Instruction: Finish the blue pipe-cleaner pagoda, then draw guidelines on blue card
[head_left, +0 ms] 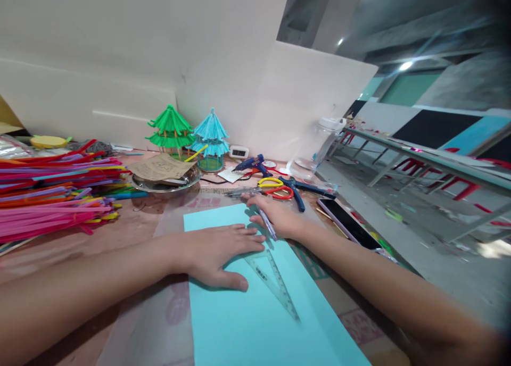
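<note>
A sheet of light blue paper [255, 323] lies in front of me on the table. My left hand [219, 251] rests flat on it with the fingers stretched out and the thumb apart. From beneath those fingers a clear triangular ruler [285, 291] sticks out toward me, its far part hidden. At the paper's far right edge, my right hand [277, 214] is closed around a pen [267, 225], which slants down toward the sheet. Just beyond the right hand lie scissors with red and yellow handles [279, 193] and dark blue pliers [297, 193].
Bundles of colourful pipe cleaners [59, 190] lie left. A metal bowl [165, 185], green and blue model pavilions [171, 134], a glue gun [253, 165] and a clear plastic jar [315, 150] stand behind. A phone [349, 225] lies near the right edge.
</note>
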Motion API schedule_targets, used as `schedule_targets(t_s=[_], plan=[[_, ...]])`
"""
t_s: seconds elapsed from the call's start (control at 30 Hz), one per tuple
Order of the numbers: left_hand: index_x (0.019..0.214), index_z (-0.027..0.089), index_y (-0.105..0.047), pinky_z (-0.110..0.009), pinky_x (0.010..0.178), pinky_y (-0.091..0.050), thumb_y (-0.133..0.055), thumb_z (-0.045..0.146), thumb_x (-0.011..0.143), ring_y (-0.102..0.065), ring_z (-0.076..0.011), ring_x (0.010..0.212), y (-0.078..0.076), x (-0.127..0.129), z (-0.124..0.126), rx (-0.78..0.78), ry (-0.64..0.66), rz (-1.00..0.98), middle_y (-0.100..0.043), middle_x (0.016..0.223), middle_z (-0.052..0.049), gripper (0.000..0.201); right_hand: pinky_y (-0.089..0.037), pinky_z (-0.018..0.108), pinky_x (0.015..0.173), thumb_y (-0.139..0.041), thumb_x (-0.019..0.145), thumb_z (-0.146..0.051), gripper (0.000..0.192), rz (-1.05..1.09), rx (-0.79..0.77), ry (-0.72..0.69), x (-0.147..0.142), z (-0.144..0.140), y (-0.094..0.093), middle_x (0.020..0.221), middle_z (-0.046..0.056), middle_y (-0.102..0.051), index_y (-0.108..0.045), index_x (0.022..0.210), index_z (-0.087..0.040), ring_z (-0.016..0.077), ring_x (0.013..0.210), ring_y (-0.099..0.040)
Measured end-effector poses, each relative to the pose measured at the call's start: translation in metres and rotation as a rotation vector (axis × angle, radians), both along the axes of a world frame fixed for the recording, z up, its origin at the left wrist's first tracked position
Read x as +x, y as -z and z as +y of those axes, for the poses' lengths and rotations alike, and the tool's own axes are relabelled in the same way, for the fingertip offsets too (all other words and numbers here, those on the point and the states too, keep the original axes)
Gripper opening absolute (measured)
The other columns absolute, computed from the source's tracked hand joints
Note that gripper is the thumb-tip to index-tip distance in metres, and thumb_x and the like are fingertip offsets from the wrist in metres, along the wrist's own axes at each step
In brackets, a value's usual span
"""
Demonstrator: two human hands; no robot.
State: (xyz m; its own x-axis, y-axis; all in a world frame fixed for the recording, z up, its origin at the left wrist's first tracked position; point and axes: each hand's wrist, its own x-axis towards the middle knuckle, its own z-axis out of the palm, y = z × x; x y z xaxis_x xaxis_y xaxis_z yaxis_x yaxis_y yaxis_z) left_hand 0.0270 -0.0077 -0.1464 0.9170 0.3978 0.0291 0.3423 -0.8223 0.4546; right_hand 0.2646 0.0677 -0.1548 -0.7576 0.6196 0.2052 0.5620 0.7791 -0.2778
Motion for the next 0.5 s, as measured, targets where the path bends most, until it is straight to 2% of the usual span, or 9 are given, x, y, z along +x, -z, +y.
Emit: schedule_targets(t_s=[0.07, 0.2, 0.23, 0.3, 0.37, 0.43, 0.5], plan=[[0.152, 0.015, -0.039, -0.045, 0.125, -0.021, -0.055, 0.057, 0.092, -0.027, -0.0303, 0.15, -0.003, 0.01, -0.003, 0.001, 0.056, -0.009, -0.035, 0.16, -0.01, 0.075, -0.048, 0.043, 0.102, -0.054, 0.097, -0.033, 0.026, 0.003, 0.015, 0.014, 0.001, -0.001, -0.001, 0.14, 0.016, -0.058, -0.055, 0.119, -0.017, 0.0258, 0.126, -0.058], [0.148, 0.024, -0.044, -0.053, 0.123, -0.024, -0.046, 0.025, 0.096, -0.028, -0.0304, 0.149, -0.006, 0.021, -0.027, 0.126, 0.059, 0.003, -0.03, 0.162, -0.004, 0.052, -0.048, 0.039, 0.103, -0.052, 0.099, -0.034, 0.024, 0.002, 0.043, 0.018, 0.003, -0.004, 0.0, 0.139, 0.011, -0.061, -0.056, 0.118, -0.02, 0.0231, 0.126, -0.059], [0.146, 0.025, -0.047, -0.053, 0.123, -0.023, -0.045, 0.023, 0.096, -0.029, -0.0291, 0.149, -0.007, 0.023, -0.035, 0.139, 0.099, 0.009, -0.032, 0.161, -0.002, 0.049, -0.048, 0.039, 0.103, -0.051, 0.1, -0.034, 0.024, 0.0, 0.051, 0.014, 0.003, -0.005, 0.0, 0.139, 0.01, -0.061, -0.057, 0.118, -0.021, 0.0225, 0.126, -0.059], [0.146, 0.024, -0.047, -0.051, 0.124, -0.025, -0.04, 0.03, 0.101, -0.033, -0.0269, 0.147, -0.006, 0.027, -0.049, 0.137, 0.09, 0.03, -0.038, 0.159, -0.003, 0.046, -0.049, 0.038, 0.101, -0.05, 0.1, -0.036, 0.024, -0.005, 0.067, 0.003, 0.004, -0.007, 0.001, 0.133, 0.008, -0.065, -0.06, 0.117, -0.022, 0.0223, 0.121, -0.061], [0.148, 0.019, -0.045, -0.052, 0.12, -0.032, -0.041, 0.044, 0.101, -0.037, -0.0316, 0.145, -0.005, 0.031, -0.061, 0.146, 0.003, 0.127, -0.038, 0.157, -0.011, 0.054, -0.05, 0.039, 0.098, -0.05, 0.1, -0.036, 0.025, -0.003, 0.086, -0.002, 0.006, -0.009, 0.002, 0.124, 0.008, -0.068, -0.062, 0.116, -0.022, 0.0226, 0.115, -0.063], [0.148, 0.012, -0.046, -0.054, 0.112, -0.043, -0.043, 0.055, 0.098, -0.042, -0.0392, 0.14, -0.003, 0.035, -0.069, 0.201, -0.155, 0.28, -0.038, 0.154, -0.022, 0.066, -0.051, 0.039, 0.096, -0.051, 0.1, -0.037, 0.026, 0.008, 0.105, 0.009, 0.007, -0.009, 0.003, 0.118, 0.009, -0.068, -0.063, 0.116, -0.021, 0.0228, 0.11, -0.064], [0.145, 0.006, -0.048, -0.053, 0.099, -0.053, -0.043, 0.058, 0.097, -0.052, -0.0423, 0.132, 0.0, 0.037, -0.073, 0.3, -0.341, 0.401, -0.045, 0.148, -0.027, 0.07, -0.051, 0.04, 0.094, -0.05, 0.101, -0.036, 0.027, 0.027, 0.125, 0.037, 0.008, -0.007, 0.005, 0.116, 0.011, -0.068, -0.064, 0.117, -0.02, 0.0236, 0.108, -0.063]])
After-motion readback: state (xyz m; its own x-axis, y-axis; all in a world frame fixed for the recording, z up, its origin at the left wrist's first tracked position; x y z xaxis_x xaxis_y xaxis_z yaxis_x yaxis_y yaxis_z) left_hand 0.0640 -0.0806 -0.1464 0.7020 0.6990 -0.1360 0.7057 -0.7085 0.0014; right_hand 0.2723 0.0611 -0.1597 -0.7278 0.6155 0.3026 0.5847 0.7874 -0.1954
